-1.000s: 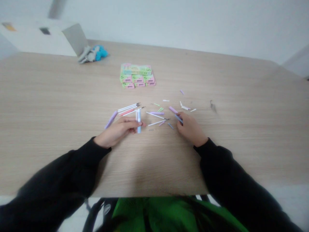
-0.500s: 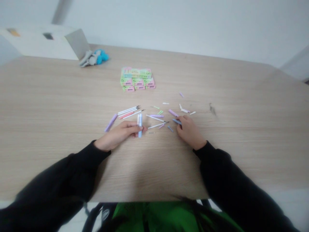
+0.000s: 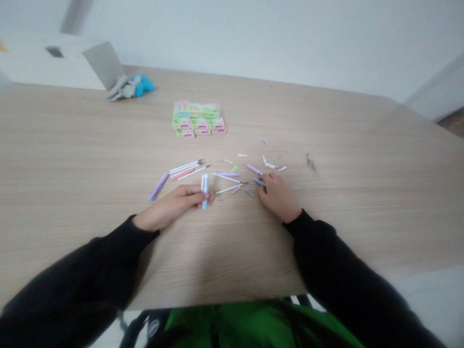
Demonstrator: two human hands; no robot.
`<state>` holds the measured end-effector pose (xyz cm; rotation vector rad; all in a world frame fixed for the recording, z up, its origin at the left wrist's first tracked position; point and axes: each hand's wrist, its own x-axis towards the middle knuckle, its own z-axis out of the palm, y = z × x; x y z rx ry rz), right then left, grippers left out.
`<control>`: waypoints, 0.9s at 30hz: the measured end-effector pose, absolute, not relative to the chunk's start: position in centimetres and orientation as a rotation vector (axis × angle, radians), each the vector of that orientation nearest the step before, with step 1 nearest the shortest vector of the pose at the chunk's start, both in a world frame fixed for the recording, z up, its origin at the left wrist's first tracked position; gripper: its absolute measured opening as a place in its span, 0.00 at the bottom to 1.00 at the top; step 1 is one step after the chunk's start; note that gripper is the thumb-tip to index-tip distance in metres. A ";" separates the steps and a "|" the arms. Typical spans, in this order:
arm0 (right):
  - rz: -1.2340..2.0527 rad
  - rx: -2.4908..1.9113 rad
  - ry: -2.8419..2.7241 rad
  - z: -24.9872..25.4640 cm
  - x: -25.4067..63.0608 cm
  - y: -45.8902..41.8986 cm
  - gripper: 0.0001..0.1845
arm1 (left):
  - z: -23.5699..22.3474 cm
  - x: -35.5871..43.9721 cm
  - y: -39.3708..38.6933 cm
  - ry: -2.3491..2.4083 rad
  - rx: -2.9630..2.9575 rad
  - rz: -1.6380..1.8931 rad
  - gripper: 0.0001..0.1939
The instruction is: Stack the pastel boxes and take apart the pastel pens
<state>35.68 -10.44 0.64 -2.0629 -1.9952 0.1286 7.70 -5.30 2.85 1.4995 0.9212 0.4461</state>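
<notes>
My left hand (image 3: 174, 204) rests on the wooden table (image 3: 72, 159) with its fingers closed round a light blue pen barrel (image 3: 205, 187) held upright. My right hand (image 3: 277, 195) lies curled to the right, its fingertips pinching a small blue pen piece (image 3: 259, 182). Between and beyond the hands lie scattered pen parts: a lilac cap (image 3: 158, 186), a bundle of white and pink refills (image 3: 186, 169), a lilac barrel (image 3: 229, 174), another lilac piece (image 3: 253, 169) and several small bits.
A stack of green and pink pen boxes (image 3: 198, 121) sits further back in the middle. A grey and blue cloth (image 3: 130, 86) lies at the far left by a grey panel (image 3: 103, 60). A dark mark (image 3: 310, 163) shows right of the parts.
My right hand has drawn slightly inward with the blue piece between its fingertips. The view has shifted a little to the right. My left hand keeps its grip on the barrel.
</notes>
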 end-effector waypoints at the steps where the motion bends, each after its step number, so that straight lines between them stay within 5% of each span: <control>1: 0.130 -2.078 -1.994 0.6 35.7 -10.4 0.18 | 2.9 7.7 -5.3 0.930 1.505 0.433 0.13; 27: 0.184 -2.030 -1.976 0.3 35.7 -9.9 0.17 | 2.5 8.0 -5.2 0.928 1.564 0.401 0.17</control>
